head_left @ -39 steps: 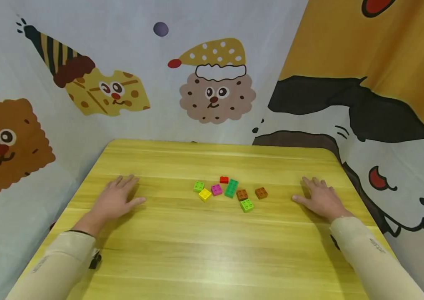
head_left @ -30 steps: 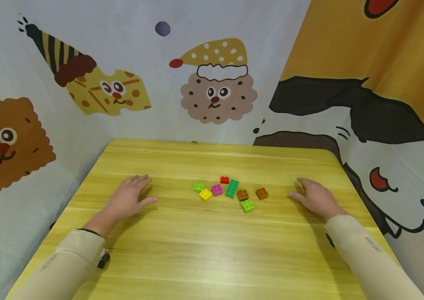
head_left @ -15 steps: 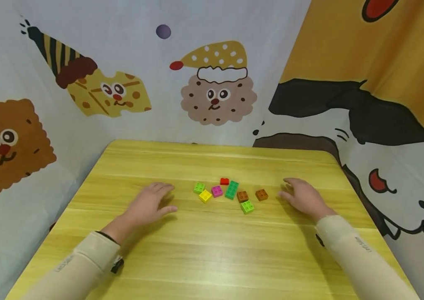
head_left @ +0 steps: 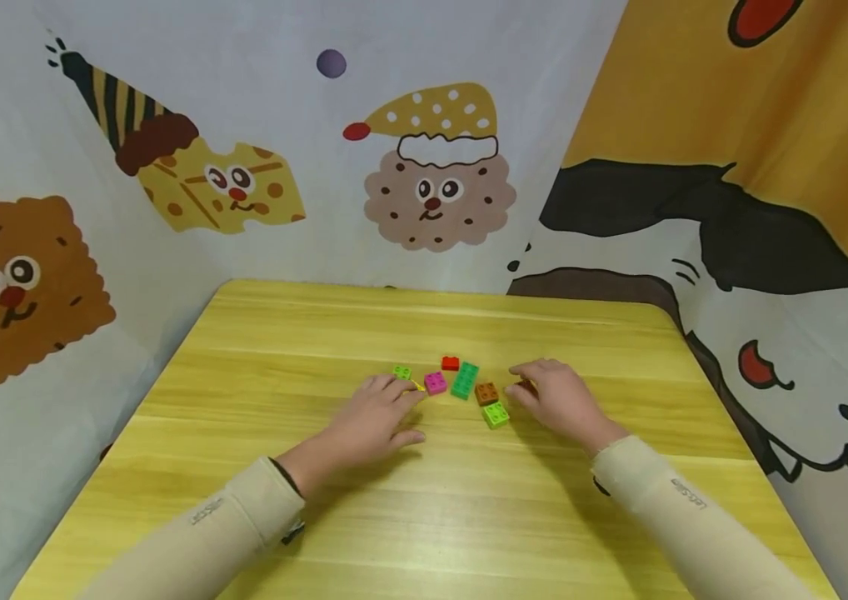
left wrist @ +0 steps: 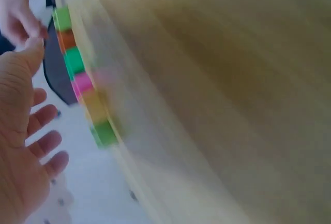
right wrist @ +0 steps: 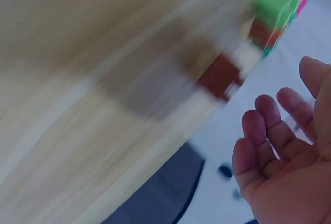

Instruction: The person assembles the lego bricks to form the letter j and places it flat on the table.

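My left hand (head_left: 371, 422) hovers over the left end of a loose group of toy building bricks, partly covering the yellow brick (head_left: 415, 386) and the light green brick (head_left: 402, 372). Its fingers are apart and hold nothing in the left wrist view. My right hand (head_left: 561, 402) is above the right-hand brown brick (right wrist: 221, 76), hiding most of it in the head view; its fingers are loosely bent and a gap separates them from the brick. Between the hands lie a magenta brick (head_left: 435, 382), a red brick (head_left: 450, 363), a longer green brick (head_left: 465, 380), another brown brick (head_left: 486, 393) and a lime brick (head_left: 496, 415).
The bricks lie on a wooden table (head_left: 424, 517) with a yellowish grain. Behind it and along both sides hangs a cloth (head_left: 266, 100) printed with cartoon figures. The table's back edge meets this cloth.
From the two sides of the table, both hands have moved inward: the left to the right over the yellow brick, the right to the left over a brown brick. The bricks have stayed put.
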Demonstrator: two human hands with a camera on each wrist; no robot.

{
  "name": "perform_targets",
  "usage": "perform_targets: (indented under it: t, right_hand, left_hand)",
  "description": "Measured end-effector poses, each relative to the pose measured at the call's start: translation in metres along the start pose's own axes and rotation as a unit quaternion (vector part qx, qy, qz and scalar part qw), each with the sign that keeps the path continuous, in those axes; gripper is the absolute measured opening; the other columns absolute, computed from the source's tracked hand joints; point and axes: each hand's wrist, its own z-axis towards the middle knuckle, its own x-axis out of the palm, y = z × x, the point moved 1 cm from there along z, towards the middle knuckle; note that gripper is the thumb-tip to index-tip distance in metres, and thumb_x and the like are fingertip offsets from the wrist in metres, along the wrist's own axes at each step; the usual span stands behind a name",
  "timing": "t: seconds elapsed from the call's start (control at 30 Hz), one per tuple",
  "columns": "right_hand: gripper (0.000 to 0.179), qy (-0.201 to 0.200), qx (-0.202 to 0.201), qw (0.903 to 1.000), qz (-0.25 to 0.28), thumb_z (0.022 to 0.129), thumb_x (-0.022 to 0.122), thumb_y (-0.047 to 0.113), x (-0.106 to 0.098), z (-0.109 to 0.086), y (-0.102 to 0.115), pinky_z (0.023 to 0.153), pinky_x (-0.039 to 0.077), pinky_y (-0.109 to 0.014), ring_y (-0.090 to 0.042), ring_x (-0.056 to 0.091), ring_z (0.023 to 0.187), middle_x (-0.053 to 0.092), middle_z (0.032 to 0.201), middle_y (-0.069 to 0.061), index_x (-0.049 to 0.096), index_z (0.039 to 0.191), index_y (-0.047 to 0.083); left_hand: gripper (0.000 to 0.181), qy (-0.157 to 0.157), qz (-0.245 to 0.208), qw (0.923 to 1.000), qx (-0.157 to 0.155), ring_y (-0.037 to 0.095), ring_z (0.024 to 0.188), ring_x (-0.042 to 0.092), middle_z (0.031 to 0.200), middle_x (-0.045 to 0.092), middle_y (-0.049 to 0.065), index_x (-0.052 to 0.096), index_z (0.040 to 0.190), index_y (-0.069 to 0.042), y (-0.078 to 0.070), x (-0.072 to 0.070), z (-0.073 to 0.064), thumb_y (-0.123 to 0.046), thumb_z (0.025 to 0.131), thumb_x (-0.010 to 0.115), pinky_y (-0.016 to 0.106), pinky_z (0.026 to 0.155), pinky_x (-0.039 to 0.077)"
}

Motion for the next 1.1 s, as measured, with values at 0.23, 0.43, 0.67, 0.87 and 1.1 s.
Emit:
perform_targets:
  t: [0.23, 0.43, 0.67, 0.87, 1.1]
  right_hand:
    - [0.047, -0.007, -0.005, 0.9963, -0.085, 0.097, 0.074, 0.056, 0.024, 0.004, 0.034, 0.105, 0.053, -0.062, -0.037, 0.070, 0.118, 0.078, 0.122, -0.009, 0.078, 0.119, 0.015]
    - [0.040, -0.022, 0.010, 0.9929, -0.116, 0.096, 0.077, 0.054, 0.040, 0.007, 0.043, 0.093, 0.056, -0.053, -0.032, 0.071, 0.104, 0.080, 0.113, -0.007, 0.077, 0.108, 0.016]
    - [0.023, -0.037, 0.020, 0.9945, -0.096, 0.096, 0.080, 0.043, 0.041, 0.011, 0.045, 0.084, 0.053, -0.047, -0.026, 0.069, 0.089, 0.081, 0.099, -0.002, 0.076, 0.099, 0.020]
    - [0.016, -0.031, 0.011, 0.9960, -0.083, 0.096, 0.082, 0.034, 0.039, 0.013, 0.040, 0.085, 0.054, -0.047, -0.025, 0.071, 0.090, 0.083, 0.100, 0.000, 0.079, 0.104, 0.021]
    - [0.021, -0.021, -0.018, 0.9980, -0.057, 0.094, 0.084, 0.024, 0.039, 0.016, 0.037, 0.084, 0.055, -0.048, -0.027, 0.070, 0.091, 0.081, 0.103, 0.000, 0.077, 0.112, 0.017]
  left_hand:
    - [0.071, 0.017, 0.083, 0.9959, 0.033, 0.030, 0.148, 0.043, 0.158, 0.052, 0.002, 0.046, 0.163, -0.024, -0.029, 0.016, 0.041, -0.062, 0.105, 0.056, 0.055, 0.126, 0.035]
    - [0.072, 0.052, 0.137, 0.9887, 0.028, 0.030, 0.151, 0.038, 0.161, 0.048, 0.002, 0.039, 0.167, -0.027, -0.038, 0.024, 0.056, -0.065, 0.107, 0.048, 0.056, 0.128, 0.030]
    - [0.064, 0.048, 0.130, 0.9904, 0.005, 0.027, 0.147, 0.043, 0.154, 0.058, -0.001, 0.061, 0.149, -0.022, -0.039, 0.028, 0.062, -0.068, 0.106, 0.047, 0.057, 0.127, 0.030]
    - [0.051, 0.007, 0.118, 0.9928, -0.021, 0.023, 0.134, 0.054, 0.142, 0.066, -0.002, 0.062, 0.143, -0.025, -0.035, 0.030, 0.065, -0.061, 0.108, 0.049, 0.053, 0.119, 0.037]
    - [0.037, -0.022, 0.126, 0.9913, -0.031, 0.020, 0.114, 0.058, 0.128, 0.073, -0.005, 0.076, 0.122, -0.027, -0.028, 0.028, 0.067, -0.057, 0.103, 0.065, 0.045, 0.106, 0.041]
